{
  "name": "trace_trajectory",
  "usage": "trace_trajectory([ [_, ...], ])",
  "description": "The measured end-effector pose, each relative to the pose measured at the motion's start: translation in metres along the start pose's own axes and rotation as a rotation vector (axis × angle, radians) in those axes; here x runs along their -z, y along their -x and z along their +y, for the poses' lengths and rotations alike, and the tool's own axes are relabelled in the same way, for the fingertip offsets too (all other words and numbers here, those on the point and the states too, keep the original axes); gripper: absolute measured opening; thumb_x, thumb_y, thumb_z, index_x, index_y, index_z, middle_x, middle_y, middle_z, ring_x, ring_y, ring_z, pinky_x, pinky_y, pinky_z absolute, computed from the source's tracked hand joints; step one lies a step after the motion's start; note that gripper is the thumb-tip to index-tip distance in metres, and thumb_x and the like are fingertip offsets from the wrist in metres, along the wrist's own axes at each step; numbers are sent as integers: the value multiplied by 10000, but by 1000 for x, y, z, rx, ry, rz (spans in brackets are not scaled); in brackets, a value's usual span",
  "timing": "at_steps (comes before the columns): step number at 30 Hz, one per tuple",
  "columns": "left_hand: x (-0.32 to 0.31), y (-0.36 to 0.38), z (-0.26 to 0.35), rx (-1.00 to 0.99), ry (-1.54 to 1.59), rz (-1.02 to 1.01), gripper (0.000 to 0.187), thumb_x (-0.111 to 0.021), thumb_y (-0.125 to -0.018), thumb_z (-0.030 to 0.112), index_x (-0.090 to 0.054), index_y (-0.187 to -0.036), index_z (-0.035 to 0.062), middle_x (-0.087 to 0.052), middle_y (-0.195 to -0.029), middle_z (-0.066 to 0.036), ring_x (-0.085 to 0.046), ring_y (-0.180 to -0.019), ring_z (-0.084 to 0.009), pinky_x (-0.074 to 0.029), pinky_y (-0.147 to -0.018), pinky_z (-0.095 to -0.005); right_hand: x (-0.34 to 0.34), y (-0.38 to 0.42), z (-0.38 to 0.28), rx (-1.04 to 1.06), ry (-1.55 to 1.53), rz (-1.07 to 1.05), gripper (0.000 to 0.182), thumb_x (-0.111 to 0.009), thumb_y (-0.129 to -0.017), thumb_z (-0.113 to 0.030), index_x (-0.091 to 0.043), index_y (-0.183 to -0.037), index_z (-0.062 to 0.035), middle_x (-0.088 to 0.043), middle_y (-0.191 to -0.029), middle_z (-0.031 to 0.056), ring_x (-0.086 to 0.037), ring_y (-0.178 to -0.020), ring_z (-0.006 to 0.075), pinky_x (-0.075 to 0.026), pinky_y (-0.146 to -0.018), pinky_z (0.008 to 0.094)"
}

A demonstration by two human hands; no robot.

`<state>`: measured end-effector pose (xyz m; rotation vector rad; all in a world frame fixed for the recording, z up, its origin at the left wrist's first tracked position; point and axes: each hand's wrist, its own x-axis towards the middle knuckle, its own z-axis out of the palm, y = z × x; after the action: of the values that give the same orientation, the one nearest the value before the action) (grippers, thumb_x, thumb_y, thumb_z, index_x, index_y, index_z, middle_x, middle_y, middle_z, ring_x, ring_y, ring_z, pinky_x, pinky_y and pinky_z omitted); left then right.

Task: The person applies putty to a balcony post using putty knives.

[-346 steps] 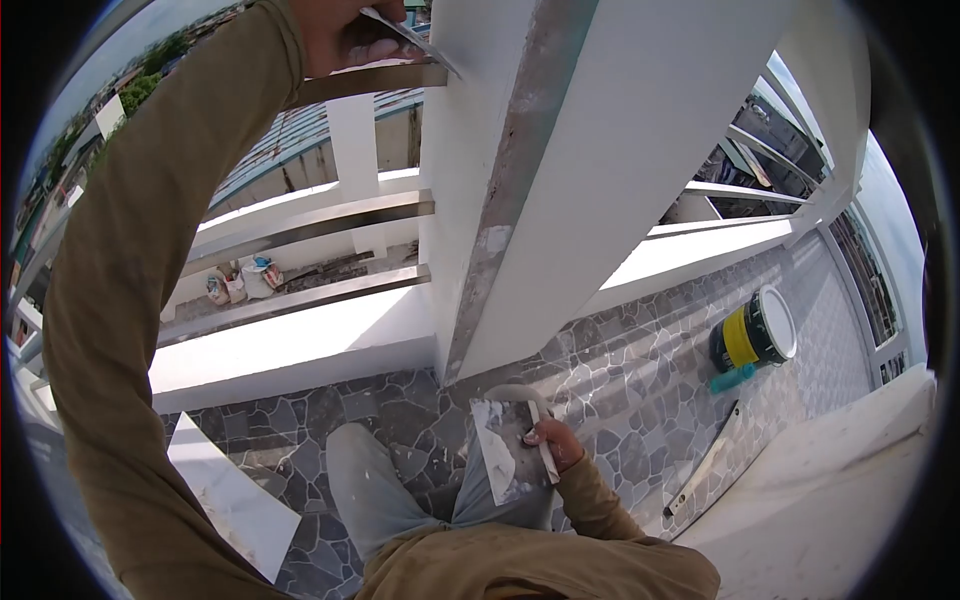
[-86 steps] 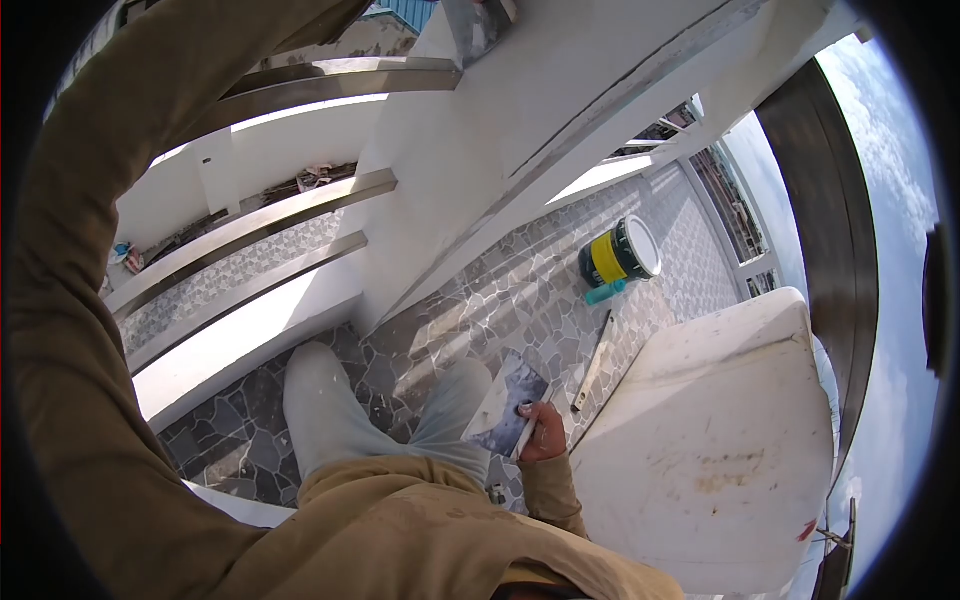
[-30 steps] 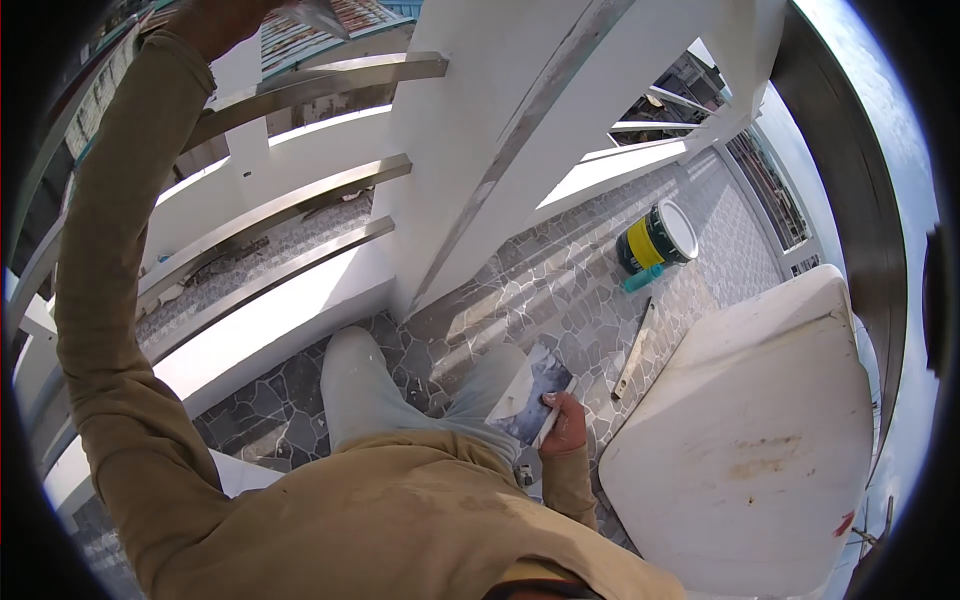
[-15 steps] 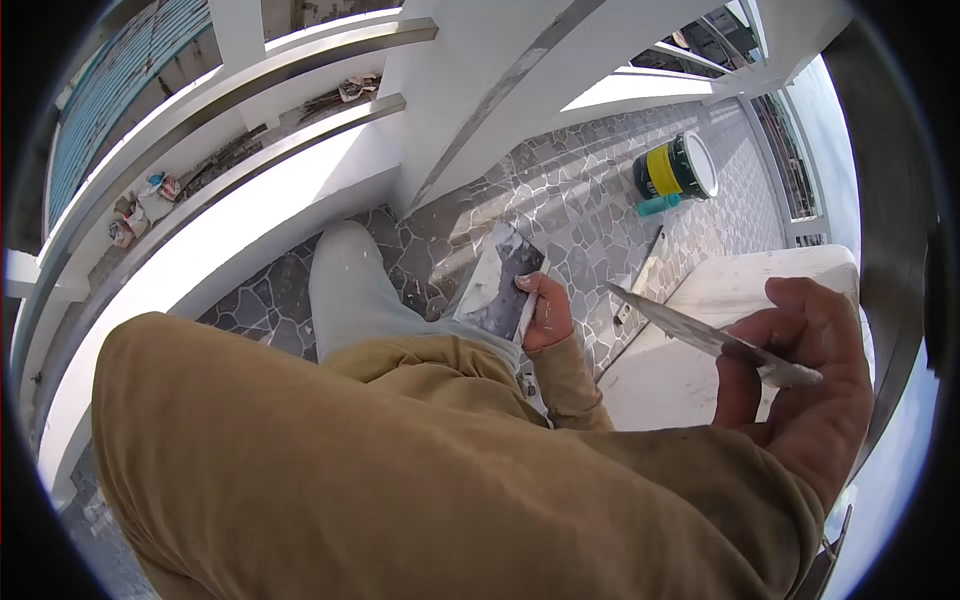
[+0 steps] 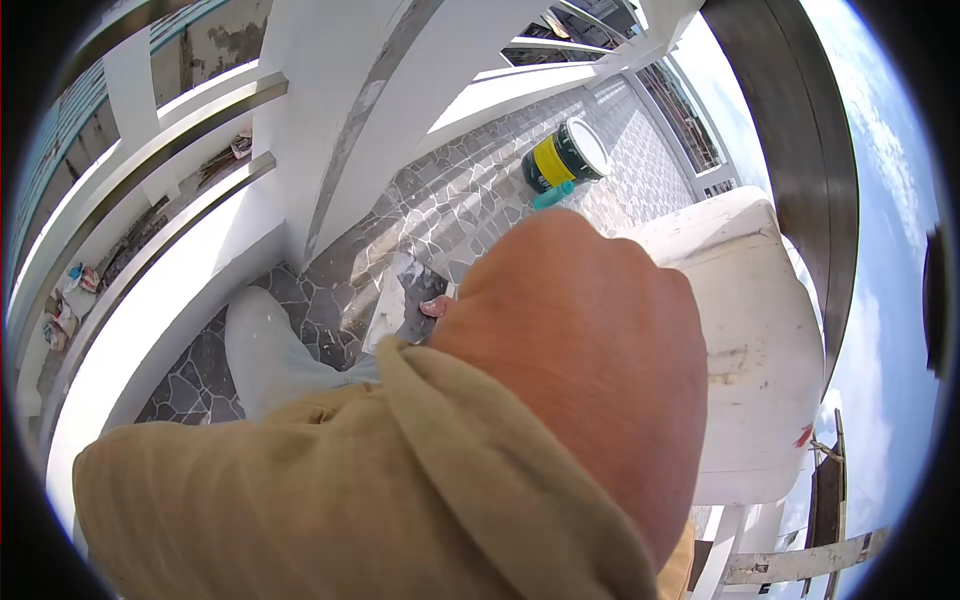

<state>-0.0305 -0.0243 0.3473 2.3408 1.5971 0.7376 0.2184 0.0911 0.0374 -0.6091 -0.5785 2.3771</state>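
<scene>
My right hand (image 5: 590, 370) fills the middle of the view, curled into a fist with its back to me, the tan sleeve (image 5: 300, 480) trailing lower left. The putty knife that it held a moment ago is hidden behind it. Beyond it, my left hand (image 5: 434, 306) shows little more than a thumb, which presses on a flat plate (image 5: 385, 313). White and dark grey patches cover the plate's face. My right fist partly hides this hand and plate.
A dark bucket (image 5: 540, 178) with a yellow band and white lid stands on the stone-patterned floor (image 5: 440, 195), a teal object (image 5: 553, 195) beside it. A large white block (image 5: 755, 350) lies to the right. White railings (image 5: 200, 225) and a pillar (image 5: 350, 110) border the left.
My right hand has swung left across the view and turned its back to me, hiding the putty knife. The whole scene has shifted left. My left hand still holds the plate.
</scene>
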Motion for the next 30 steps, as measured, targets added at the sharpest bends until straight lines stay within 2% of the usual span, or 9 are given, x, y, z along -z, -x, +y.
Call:
trace_trajectory([
  [2,-14,7,-17,116,78,-10,128,-600,-800,80,-559,-898,9,-627,-721,-124,-602,-704,-306,-446,-583,-366,-79,-3,-4,68,-128,243,358,-499,-766,-82,-540,-1106,19,-645,-995,137,-648,-865,269,-535,-813,382],
  [5,-86,43,-81,368,596,643,180,-577,-862,59,-531,-1026,2,-604,-717,-71,-537,-580,-141,-418,-524,-307,-125,8,-17,49,-47,204,338,-485,-806,-90,-526,-1116,39,-633,-1024,154,-636,-928,277,-521,-868,413],
  [6,-104,64,-99,533,761,594,183,-575,-891,86,-533,-1044,-6,-592,-770,-26,-487,-622,-87,-412,-545,-255,-130,10,-16,75,-65,164,332,-479,-819,-93,-524,-1117,45,-629,-1034,158,-632,-948,279,-512,-890,423],
  [10,-170,83,-94,462,1188,1172,191,-587,-892,79,-557,-1060,-5,-602,-834,-27,-549,-738,-93,-460,-691,-231,-154,11,-4,45,-116,215,318,-483,-830,-105,-532,-1104,49,-628,-1033,156,-630,-943,270,-505,-893,410],
  [13,-180,103,-88,451,554,969,168,-573,-886,31,-591,-1045,-19,-647,-912,-87,-617,-865,-158,-467,-841,-288,-154,2,6,-67,-109,217,315,-488,-827,-107,-540,-1097,45,-627,-1032,153,-632,-922,263,-504,-883,396],
  [16,-186,97,-88,40,383,814,272,-551,-777,-117,-657,-981,29,-642,-1099,-156,-572,-1116,-320,-342,-1028,-491,-159,-5,14,-259,-226,133,322,-515,-817,-127,-543,-1091,41,-626,-1014,146,-630,-913,266,-502,-869,388],
  [22,-211,131,-114,160,179,479,442,-532,-687,-166,-682,-991,118,-667,-1060,-96,-584,-1099,-316,-304,-1048,-507,-173,6,-25,-243,-297,-6,302,-498,-801,-105,-557,-1048,60,-630,-969,152,-635,-878,263,-515,-848,405],
  [26,-166,116,-108,71,289,726,228,-688,-703,16,-705,-876,163,-695,-960,-25,-605,-1047,-266,-266,-1075,-493,-149,2,-42,-147,-44,127,227,-545,-767,-65,-576,-957,57,-625,-881,132,-642,-808,232,-544,-770,377],
  [30,-105,75,-85,-133,164,561,158,-729,-655,172,-709,-810,195,-696,-912,8,-593,-1041,-224,-227,-1097,-483,-153,3,-46,-236,117,108,165,-573,-751,-65,-587,-880,36,-613,-835,103,-629,-739,198,-546,-707,343],
])
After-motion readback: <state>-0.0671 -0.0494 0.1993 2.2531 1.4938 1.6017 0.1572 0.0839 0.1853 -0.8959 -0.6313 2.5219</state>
